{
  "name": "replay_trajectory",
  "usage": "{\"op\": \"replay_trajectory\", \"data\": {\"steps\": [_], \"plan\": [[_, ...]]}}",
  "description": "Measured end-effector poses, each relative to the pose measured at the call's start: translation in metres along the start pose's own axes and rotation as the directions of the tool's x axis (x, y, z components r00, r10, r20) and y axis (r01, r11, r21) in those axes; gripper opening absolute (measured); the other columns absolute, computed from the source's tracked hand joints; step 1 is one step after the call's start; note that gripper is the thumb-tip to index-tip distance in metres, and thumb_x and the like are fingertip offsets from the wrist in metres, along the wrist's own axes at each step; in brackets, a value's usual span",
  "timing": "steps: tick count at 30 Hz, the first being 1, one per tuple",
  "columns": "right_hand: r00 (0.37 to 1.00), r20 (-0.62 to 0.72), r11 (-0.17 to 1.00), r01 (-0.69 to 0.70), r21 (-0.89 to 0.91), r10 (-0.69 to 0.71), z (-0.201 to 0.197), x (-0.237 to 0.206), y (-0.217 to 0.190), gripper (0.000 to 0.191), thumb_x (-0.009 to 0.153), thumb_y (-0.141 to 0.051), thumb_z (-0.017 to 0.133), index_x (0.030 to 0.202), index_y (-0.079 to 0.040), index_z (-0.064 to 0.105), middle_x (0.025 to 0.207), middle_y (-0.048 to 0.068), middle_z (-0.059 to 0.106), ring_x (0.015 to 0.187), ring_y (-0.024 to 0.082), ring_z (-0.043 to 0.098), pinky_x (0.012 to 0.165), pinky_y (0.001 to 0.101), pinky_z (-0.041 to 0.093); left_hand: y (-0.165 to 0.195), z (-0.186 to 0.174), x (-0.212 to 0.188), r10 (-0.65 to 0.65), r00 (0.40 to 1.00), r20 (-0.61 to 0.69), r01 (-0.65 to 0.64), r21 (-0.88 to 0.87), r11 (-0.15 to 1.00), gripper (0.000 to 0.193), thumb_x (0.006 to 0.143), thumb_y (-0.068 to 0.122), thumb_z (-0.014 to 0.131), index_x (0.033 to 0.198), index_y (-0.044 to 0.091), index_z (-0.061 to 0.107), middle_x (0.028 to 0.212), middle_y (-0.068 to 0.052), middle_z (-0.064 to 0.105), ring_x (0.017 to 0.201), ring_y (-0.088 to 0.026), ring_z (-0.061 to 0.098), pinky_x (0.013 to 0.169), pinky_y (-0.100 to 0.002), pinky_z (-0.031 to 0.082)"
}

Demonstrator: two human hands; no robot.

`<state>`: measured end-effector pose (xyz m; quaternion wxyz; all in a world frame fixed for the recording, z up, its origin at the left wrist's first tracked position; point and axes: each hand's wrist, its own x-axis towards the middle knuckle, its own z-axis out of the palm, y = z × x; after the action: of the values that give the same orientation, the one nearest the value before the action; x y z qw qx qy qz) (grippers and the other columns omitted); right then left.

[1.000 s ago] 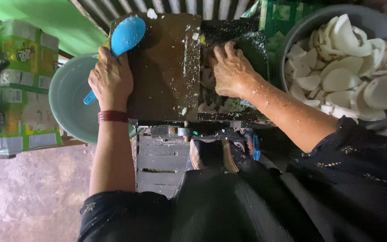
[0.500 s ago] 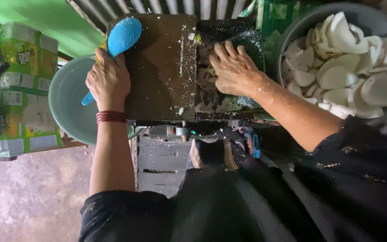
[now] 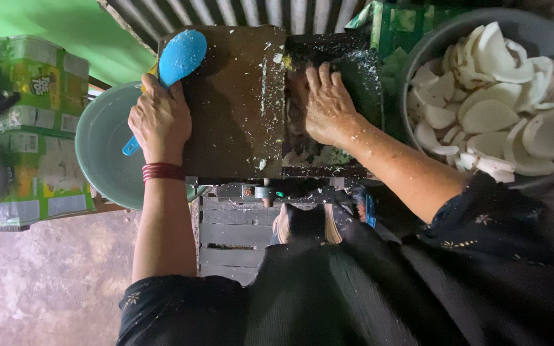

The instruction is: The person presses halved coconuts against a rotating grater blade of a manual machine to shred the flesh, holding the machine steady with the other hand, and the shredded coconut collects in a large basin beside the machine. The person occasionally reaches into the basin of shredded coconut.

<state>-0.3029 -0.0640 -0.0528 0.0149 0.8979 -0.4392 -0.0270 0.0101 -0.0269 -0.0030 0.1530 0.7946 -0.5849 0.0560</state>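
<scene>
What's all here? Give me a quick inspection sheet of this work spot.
Surface: dark machine top, flecked with white shreds.
Job's things: blue spoon; big bowl of white coconut pieces.
Clutter: grey-green basin at the left; green cartons beside it.
Hands: left hand grips the spoon; right hand presses flat into the machine's opening.
Cables: nothing seen.
Surroundings: green wall, corrugated metal sheet, concrete floor.

A bright green wall filled the upper left of the frame, with corrugated metal sheeting along the top — below, at lower left, lay a worn, mottled concrete floor under dim, even light.
</scene>
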Motion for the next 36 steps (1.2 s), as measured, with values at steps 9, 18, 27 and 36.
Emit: {"op": "replay_trajectory", "data": {"steps": [9, 18, 27, 36], "plan": [[0.852, 0.516, 0.965, -0.050, 0.259, -0.095, -0.039, 0.015, 0.047, 0.090, 0.083, -0.032, 0.059, 0.158, -0.003, 0.018, 0.166, 0.025, 0.004, 0.153, 0.038, 0.009, 0.126, 0.0558, 0.007, 0.000, 0.000, 0.002, 0.005, 1.000, -0.013, -0.005, -0.010, 1.000, 0.042, 0.107, 0.044, 0.058, 0.109, 0.002, 0.053, 0.086, -0.026, 0.072, 0.080, -0.048, 0.069, 0.072, -0.057, 0.052], [0.899, 0.415, 0.983, 0.176, -0.048, -0.141, 0.033, 0.003, 0.034, 0.075, 0.092, -0.037, 0.046, 0.150, 0.008, 0.029, 0.165, 0.035, 0.011, 0.155, 0.048, 0.011, 0.126, 0.0577, 0.012, -0.001, 0.005, 0.000, 0.047, 0.996, -0.075, -0.044, 0.046, 0.998, 0.043, 0.106, 0.042, 0.058, 0.113, 0.000, 0.052, 0.084, -0.025, 0.072, 0.076, -0.047, 0.069, 0.070, -0.055, 0.053], [0.993, -0.006, 0.991, 0.114, 0.070, -0.114, 0.004, -0.012, 0.001, 0.089, 0.073, -0.026, 0.063, 0.146, 0.013, 0.030, 0.150, 0.042, 0.031, 0.138, 0.056, 0.033, 0.113, 0.0616, 0.027, -0.001, 0.003, 0.001, -0.012, 1.000, 0.002, 0.012, -0.011, 1.000, 0.039, 0.107, 0.041, 0.056, 0.111, 0.003, 0.052, 0.086, -0.026, 0.072, 0.080, -0.049, 0.068, 0.072, -0.058, 0.052], [0.988, 0.125, 0.985, -0.111, 0.135, 0.094, -0.043, -0.039, 0.008, 0.086, 0.064, -0.026, 0.079, 0.140, -0.006, 0.042, 0.126, 0.025, 0.045, 0.119, 0.040, 0.046, 0.095, 0.0587, 0.039, 0.000, 0.002, 0.001, -0.003, 1.000, -0.026, 0.003, -0.001, 1.000, 0.040, 0.107, 0.043, 0.057, 0.108, 0.003, 0.052, 0.084, -0.026, 0.071, 0.078, -0.048, 0.068, 0.070, -0.057, 0.052]]}}
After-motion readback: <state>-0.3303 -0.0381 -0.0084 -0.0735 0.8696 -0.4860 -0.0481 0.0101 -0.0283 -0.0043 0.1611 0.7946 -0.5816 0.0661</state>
